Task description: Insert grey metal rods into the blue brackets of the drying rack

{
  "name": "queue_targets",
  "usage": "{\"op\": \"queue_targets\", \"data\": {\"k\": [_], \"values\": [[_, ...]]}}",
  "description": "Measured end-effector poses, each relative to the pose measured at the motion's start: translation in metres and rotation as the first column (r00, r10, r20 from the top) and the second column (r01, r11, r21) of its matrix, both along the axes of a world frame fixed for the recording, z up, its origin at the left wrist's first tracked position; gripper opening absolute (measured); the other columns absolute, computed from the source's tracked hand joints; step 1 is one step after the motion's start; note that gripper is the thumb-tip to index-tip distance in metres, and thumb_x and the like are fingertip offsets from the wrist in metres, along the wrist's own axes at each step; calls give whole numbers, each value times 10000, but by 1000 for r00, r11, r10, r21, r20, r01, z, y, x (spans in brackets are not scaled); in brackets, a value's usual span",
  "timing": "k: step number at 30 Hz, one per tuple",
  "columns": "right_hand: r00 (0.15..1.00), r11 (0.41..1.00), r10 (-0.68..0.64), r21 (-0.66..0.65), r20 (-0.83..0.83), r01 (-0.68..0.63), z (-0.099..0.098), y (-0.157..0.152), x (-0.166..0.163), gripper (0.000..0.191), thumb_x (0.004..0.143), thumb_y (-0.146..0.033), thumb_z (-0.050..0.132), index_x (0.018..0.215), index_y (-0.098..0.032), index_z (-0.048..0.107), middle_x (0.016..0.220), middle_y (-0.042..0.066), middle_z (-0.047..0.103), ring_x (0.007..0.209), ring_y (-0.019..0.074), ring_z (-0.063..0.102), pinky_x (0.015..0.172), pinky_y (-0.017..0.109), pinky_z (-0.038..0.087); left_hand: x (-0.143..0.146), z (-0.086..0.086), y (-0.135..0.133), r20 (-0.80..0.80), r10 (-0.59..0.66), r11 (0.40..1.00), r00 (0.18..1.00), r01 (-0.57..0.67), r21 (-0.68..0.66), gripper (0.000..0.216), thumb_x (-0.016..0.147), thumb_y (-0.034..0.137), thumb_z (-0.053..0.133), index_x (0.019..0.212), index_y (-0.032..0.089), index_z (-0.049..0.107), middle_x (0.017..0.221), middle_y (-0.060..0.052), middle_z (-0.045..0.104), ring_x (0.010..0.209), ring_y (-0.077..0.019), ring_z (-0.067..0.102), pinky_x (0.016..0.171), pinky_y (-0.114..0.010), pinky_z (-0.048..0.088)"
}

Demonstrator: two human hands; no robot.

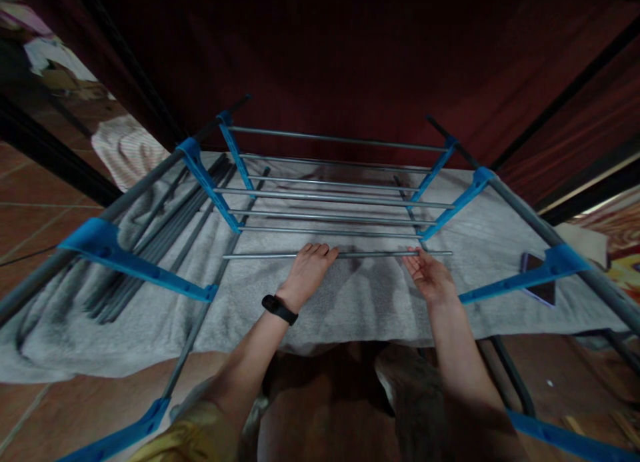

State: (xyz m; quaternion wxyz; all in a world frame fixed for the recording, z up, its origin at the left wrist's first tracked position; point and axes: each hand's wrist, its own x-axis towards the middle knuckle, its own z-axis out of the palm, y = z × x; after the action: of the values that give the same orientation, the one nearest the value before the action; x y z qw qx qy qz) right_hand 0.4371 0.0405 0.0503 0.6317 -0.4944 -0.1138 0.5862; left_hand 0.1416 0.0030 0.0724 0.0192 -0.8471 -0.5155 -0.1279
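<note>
A loose grey metal rod [370,255] is held level just in front of a drying rack frame [330,195] with blue plastic connectors. My left hand [307,272], with a black band on its wrist, curls over the rod near its middle. My right hand [430,274] grips the rod nearer its right end, palm turned inward. Several rods sit fixed in the frame behind it.
A grey towel [350,302] covers the tiled floor under the rack. A bundle of spare grey rods [165,239] lies on it at the left. A dark phone [540,279] rests at the right. Blue side arms [135,262] stick out on both sides. A dark red curtain hangs behind.
</note>
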Motion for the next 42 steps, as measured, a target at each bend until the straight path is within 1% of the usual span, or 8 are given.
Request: {"op": "queue_targets", "data": {"k": [6,11,16,24,29,33,36,42], "values": [[1000,999,15,-30,-14,-16,-3,0,1,162,912,-72,521,804,-168,592,726,9,687,677,101,697,736,245,630,1,-2,1,54,-15,1000,998,16,-21,377,920,86,412,1209,219,615,954,-98,649,930,-234,598,874,-377,400],[1000,999,5,-47,-15,-6,-1,0,0,178,917,-71,499,801,-170,590,715,8,682,676,104,694,716,242,632,0,-3,1,-3,-24,1000,1000,24,-3,393,914,66,404,1216,209,611,958,-98,650,921,-236,599,868,-375,394],[1000,999,7,-49,-19,-8,0,0,-1,185,920,-68,493,798,-170,587,700,0,676,660,97,690,714,237,629,0,-5,1,14,-20,1000,1000,20,-3,390,918,79,406,1224,212,606,961,-98,653,939,-234,604,883,-377,393],[999,997,-13,-72,-32,10,6,0,-2,223,944,-81,462,787,-166,595,696,4,686,656,97,697,700,235,629,-3,-5,2,43,3,999,999,-1,-45,405,927,79,381,1255,198,587,1031,-99,662,962,-229,618,893,-380,417],[998,997,-29,-78,-49,25,11,-1,-3,246,953,-73,448,784,-167,600,675,0,691,627,94,691,675,228,630,-5,-2,3,29,24,997,999,-21,-79,380,955,129,380,1297,210,524,1086,-79,657,989,-218,622,918,-373,430],[997,995,-50,-89,-56,44,12,-1,-2,233,955,-79,466,788,-168,602,660,-11,689,597,86,681,655,213,625,-7,1,4,35,42,993,998,-38,-110,277,966,197,422,1225,211,517,1081,-71,654,985,-217,624,885,-359,447],[997,994,-58,-101,-59,52,12,0,-1,235,957,-82,466,781,-163,598,656,-10,686,586,86,677,643,211,622,-9,2,5,35,48,993,998,-44,-114,204,968,215,430,1146,214,531,1048,-62,651,957,-218,624,860,-358,452],[996,993,-72,-101,-59,66,12,-1,3,266,971,-118,431,763,-173,587,684,-2,688,600,94,678,624,222,621,-14,2,5,42,53,994,998,-49,-99,197,976,203,401,1113,208,542,1051,-64,640,945,-215,622,850,-358,450]]}}
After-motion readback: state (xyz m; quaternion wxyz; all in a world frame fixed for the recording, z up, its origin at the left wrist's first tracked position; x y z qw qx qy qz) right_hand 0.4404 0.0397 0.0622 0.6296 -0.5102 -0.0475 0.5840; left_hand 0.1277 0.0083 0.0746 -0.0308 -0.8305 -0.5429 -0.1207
